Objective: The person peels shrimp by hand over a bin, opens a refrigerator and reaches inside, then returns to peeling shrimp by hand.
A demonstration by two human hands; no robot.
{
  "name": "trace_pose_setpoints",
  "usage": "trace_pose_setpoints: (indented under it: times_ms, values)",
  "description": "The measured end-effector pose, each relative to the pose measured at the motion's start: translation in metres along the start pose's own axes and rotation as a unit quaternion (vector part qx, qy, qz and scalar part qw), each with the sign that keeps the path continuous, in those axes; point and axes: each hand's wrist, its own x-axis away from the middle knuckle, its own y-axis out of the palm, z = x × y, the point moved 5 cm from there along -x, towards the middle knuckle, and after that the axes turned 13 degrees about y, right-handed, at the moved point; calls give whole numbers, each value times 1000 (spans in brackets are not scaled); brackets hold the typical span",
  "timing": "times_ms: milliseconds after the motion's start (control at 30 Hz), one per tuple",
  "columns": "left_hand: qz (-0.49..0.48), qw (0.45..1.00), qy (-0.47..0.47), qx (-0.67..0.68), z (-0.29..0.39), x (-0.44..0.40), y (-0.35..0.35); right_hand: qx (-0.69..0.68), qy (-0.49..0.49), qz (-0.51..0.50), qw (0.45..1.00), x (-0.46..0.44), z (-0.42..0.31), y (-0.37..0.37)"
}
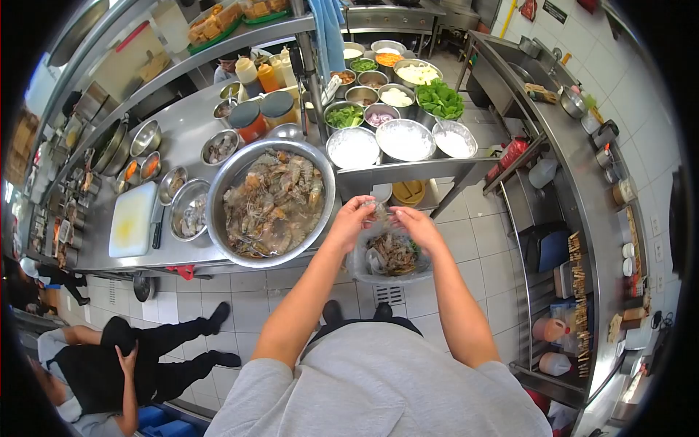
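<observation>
My left hand [352, 223] and my right hand [416, 227] meet in front of me, fingers closed on a grey raw shrimp [381, 213] between them. Fine detail of the shrimp is blurred. Directly below is a bin lined with clear plastic [357, 265], holding shrimp heads and shells [393, 255] and some green scraps. To the left, a large metal basin [218, 234] on the steel counter is heaped with whole raw shrimp [269, 207]. Beside it stands a smaller steel bowl [189, 210] with peeled, pale shrimp inside.
A white cutting board [133, 220] and a knife [157, 231] lie farther left. Ahead, tubs of white powder [405, 138] and cut vegetables [344, 115] line the counter. Steel shelving [520, 218] runs along the right. Another person [95, 364] is at lower left.
</observation>
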Motion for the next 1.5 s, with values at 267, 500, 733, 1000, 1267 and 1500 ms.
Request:
trace_pose_setpoints:
  times_ms: [267, 500, 733, 1000, 1267, 1500]
  values:
    - [-20, 992, 92, -86, 0, -1, 0, -37, 33, -65, 997, 1, 5, 21]
    - [-84, 912, 209, -343, -6, 3, 4, 124, -42, 125, 984, 21, -20, 17]
    - [-109, 856, 197, -465, 12, 20, 27, 232, -79, 221, 944, 0, 22, 13]
    - [-37, 994, 14, -102, 6, 20, -11, 302, -25, 200, 932, -8, 73, -28]
    - [-24, 995, 15, -99, -9, 20, -14, -23, -69, 31, 997, 3, -7, 47]
    - [-23, 979, 59, -195, -18, 26, -6, 53, -79, 104, 990, 3, -28, 54]
